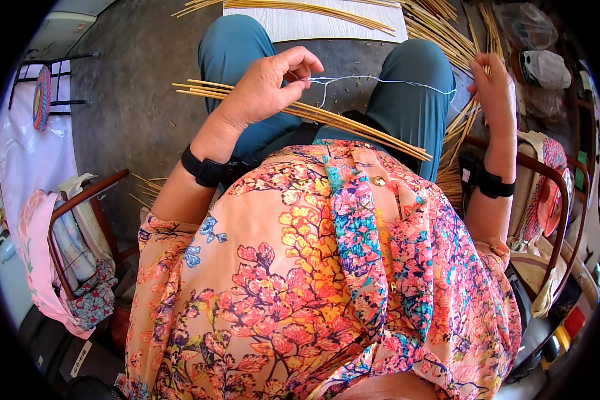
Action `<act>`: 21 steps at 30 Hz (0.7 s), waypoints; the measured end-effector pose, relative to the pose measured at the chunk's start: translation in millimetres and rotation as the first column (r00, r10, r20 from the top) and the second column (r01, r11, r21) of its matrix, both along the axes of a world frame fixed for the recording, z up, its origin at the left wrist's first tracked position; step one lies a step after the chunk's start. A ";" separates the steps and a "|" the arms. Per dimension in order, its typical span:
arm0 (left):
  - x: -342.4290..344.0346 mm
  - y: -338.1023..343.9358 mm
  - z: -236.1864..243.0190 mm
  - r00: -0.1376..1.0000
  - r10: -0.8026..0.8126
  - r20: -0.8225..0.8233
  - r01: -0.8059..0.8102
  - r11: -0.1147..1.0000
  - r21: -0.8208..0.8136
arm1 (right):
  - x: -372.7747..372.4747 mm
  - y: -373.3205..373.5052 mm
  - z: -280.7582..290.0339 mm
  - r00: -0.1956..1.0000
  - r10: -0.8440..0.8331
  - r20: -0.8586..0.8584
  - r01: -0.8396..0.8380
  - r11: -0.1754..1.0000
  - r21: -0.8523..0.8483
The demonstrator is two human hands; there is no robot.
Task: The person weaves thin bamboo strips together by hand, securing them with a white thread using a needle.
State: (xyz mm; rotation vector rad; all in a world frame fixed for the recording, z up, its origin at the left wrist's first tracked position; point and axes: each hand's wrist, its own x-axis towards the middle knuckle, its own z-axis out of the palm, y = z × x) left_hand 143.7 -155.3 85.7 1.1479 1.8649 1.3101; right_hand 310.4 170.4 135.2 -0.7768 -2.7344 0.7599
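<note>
Across my lap lies a small bunch of thin tan sticks (353, 125), slanting from upper left to lower right. Above it, my left hand (267, 87) pinches a thin white string (387, 80) between thumb and fingers. A short loose tail of string hangs below those fingertips. The string runs over to the right knee, where it bends up toward my right hand (492, 87). That hand is raised beside the knee with its fingers closed, seemingly on the string's other end; its grip is partly hidden. The left wrist crosses over the sticks' left part.
Beyond my knees is a pale board (307, 25) with long sticks on it. More long sticks (440, 37) lie in a pile at the far right, near plastic bags (547, 69). Chair armrests (90, 193) flank me. A black metal rack (63, 87) stands at the left.
</note>
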 end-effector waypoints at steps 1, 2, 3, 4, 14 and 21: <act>1.5 -0.4 0.7 1.000 0.002 0.005 -0.002 1.000 -0.009 | -13.7 -16.2 11.2 0.998 0.046 -0.044 -0.054 0.980 -0.190; 2.3 -0.4 1.4 1.000 0.000 0.010 0.000 1.000 -0.015 | -26.0 -33.8 16.6 0.992 0.081 -0.094 -0.110 0.923 -0.369; 2.5 -0.5 1.5 1.000 0.000 0.015 0.001 1.000 -0.023 | -38.4 -50.2 14.5 0.983 0.163 -0.086 -0.184 0.852 -0.489; 1.9 0.1 1.4 1.000 -0.009 0.010 0.009 1.000 -0.020 | -50.5 -65.6 12.3 0.967 0.238 -0.088 -0.243 0.763 -0.599; 7.4 -2.1 2.1 0.920 0.033 -0.391 -0.026 0.999 0.024 | -64.6 -122.5 -43.4 0.923 0.373 0.097 -0.132 0.544 -0.828; 6.8 -0.2 -3.8 0.821 -0.020 -0.570 0.040 0.999 0.023 | -49.5 -116.8 -43.4 0.941 0.338 0.035 -0.188 0.602 -0.776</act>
